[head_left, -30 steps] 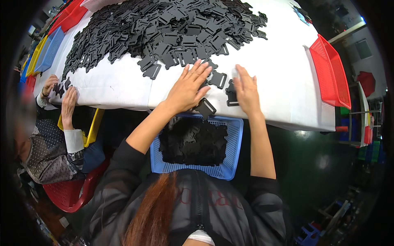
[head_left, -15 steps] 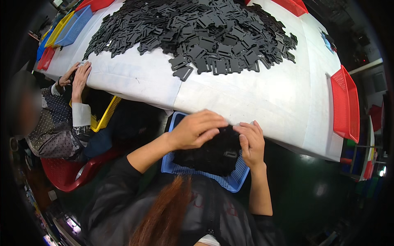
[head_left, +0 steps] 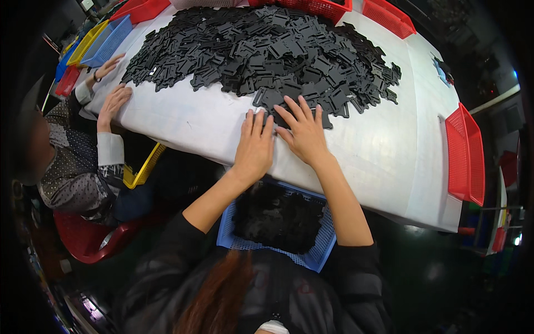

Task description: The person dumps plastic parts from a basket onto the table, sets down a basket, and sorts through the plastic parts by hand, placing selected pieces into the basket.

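A wide pile of flat black plastic buckle pieces (head_left: pixel 289 50), each with a slot, covers the far part of the table. At the pile's near edge, my left hand (head_left: pixel 256 145) lies with fingers stretched forward against a few pieces. Just right of it, my right hand (head_left: pixel 305 133) rests with spread fingers on pieces at the same edge. Both hands are open; what lies under the fingertips is partly hidden. Below the table's near edge, between my forearms, sits a blue plastic basket (head_left: pixel 223 231) holding more black pieces (head_left: pixel 278 217).
A white cloth covers the table (head_left: pixel 384 161). At left, a person's hand (head_left: pixel 114 103) reaches the table edge, with a yellow basket (head_left: pixel 146 167) below. One red basket (head_left: pixel 464 153) hangs at the right edge; another red basket (head_left: pixel 389 16) stands far right. A blue basket (head_left: pixel 108 42) is far left.
Both my hands have moved from above the blue basket forward onto the pile's near edge, uncovering the basket's contents. The person at left has spread their hands apart.
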Demonstrator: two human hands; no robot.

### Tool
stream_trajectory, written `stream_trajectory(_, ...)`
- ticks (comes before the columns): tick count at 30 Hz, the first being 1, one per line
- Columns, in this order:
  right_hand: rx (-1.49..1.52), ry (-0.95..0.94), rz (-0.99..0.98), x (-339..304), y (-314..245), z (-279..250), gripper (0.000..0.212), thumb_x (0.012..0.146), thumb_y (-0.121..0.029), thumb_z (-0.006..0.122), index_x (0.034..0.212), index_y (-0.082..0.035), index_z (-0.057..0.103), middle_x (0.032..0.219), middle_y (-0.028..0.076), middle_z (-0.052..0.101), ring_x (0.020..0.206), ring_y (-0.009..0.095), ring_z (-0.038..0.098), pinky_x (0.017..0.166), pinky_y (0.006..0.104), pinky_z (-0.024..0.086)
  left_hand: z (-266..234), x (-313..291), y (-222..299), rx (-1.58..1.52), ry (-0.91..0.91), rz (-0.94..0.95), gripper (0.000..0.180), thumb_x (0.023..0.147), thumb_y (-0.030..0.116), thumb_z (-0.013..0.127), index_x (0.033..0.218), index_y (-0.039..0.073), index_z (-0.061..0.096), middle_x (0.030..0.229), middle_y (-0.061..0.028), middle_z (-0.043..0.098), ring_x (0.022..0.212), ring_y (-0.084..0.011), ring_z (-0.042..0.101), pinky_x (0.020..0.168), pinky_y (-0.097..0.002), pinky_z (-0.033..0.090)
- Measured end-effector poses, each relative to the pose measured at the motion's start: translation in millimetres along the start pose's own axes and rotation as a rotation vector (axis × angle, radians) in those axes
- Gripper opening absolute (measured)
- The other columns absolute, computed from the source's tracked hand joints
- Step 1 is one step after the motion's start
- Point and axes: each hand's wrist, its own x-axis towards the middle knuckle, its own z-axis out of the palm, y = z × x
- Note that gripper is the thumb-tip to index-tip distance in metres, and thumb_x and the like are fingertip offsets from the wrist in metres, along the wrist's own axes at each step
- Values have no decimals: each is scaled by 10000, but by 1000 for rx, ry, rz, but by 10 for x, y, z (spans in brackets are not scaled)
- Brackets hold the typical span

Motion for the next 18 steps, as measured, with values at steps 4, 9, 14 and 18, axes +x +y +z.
stream_trajectory(4,59,-35,120,-582,264,-427,506,858,-324,630,1334,-219,491,1430,38,415,1355,310,322,1095,593,182,16,-95,495,-93,-164,196,513,844,61,487,1343,-34,413,1429,-240,343,1374,-441,226,1106,-560,198)
stream_trajectory(9,11,-57,240,-999,555,-759,469,872,-309,619,1317,-200,517,1444,27,412,1377,303,302,1099,608,148,142,-63,848,-130,-290,348,518,860,65,494,1368,9,407,1455,-176,343,1404,-357,225,1116,-578,133)
stream_trajectory(14,-112,-34,251,-1257,539,-852,416,888,-279,601,1288,-181,547,1422,18,442,1389,283,290,1086,647,102,11,-124,806,-199,-279,333,488,877,106,529,1352,39,438,1420,-105,425,1379,-269,318,1123,-586,60)
stream_trajectory(18,-28,5,211,-1314,382,-875,403,902,-273,584,1285,-154,548,1421,21,447,1393,268,287,1090,643,84,-162,-112,598,-261,-274,330,476,883,132,568,1340,54,460,1406,-87,443,1368,-255,342,1124,-584,65)
